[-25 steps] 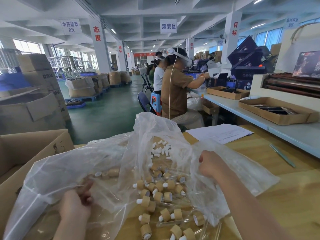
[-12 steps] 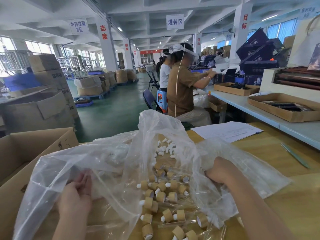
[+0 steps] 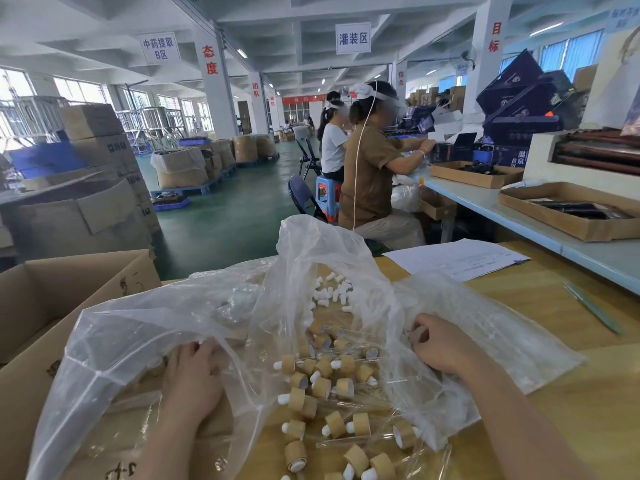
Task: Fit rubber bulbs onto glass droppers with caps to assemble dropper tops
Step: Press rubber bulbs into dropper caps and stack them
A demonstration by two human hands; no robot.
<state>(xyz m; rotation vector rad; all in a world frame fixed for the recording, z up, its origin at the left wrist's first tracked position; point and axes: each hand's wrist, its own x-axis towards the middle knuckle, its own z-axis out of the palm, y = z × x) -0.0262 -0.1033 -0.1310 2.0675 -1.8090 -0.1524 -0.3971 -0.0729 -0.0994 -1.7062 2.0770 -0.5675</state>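
1. Since the droppers (image 3: 325,375) were thin glass stems in light caps, I'd judge them fragile and slick. Hold by the cap, never the stem. The pile lay on the table (image 3: 554,306) between both hands.
2. Bulbs (image 3: 329,294), just behind that pile, looked soft and light; pinch the body.
3. Right hand (image 3: 436,344), right of the pile, pinched a cap (image 3: 417,334); any stem on it was hidden.
4. Left hand (image 3: 194,379), left of the pile, lay inside the bag (image 3: 114,341). Fingertips veiled, so I couldn't tell its grasp.
5. Stems were hard to read against the film; the nearest droppers were cut off.

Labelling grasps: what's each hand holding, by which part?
Right hand pinches a tan cylindrical cap by its side, within the clear plastic bag. Left hand: fingertips hidden, cannot tell.
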